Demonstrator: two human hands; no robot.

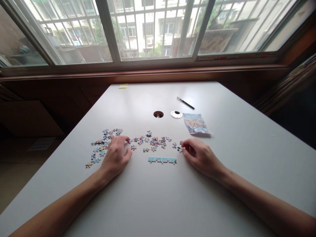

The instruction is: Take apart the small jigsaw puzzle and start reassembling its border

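Small loose jigsaw pieces (150,142) lie scattered across the middle of a white table (158,197), with a denser pile (102,146) to the left. A joined strip of light-blue pieces (162,160) lies between my hands. My left hand (116,156) rests on the table at the edge of the left pile, fingers curled and tips touching the surface beside loose pieces. My right hand (199,155) sits to the right of the scatter, thumb and forefinger pinching a small piece (180,149).
A printed reference picture or packet (196,124) lies behind my right hand. Farther back are a black pen (185,103), a round cable hole (158,114) with its silver cap (176,114) beside it, and a yellow note (122,86) near the far edge. A barred window (153,29) fills the background.
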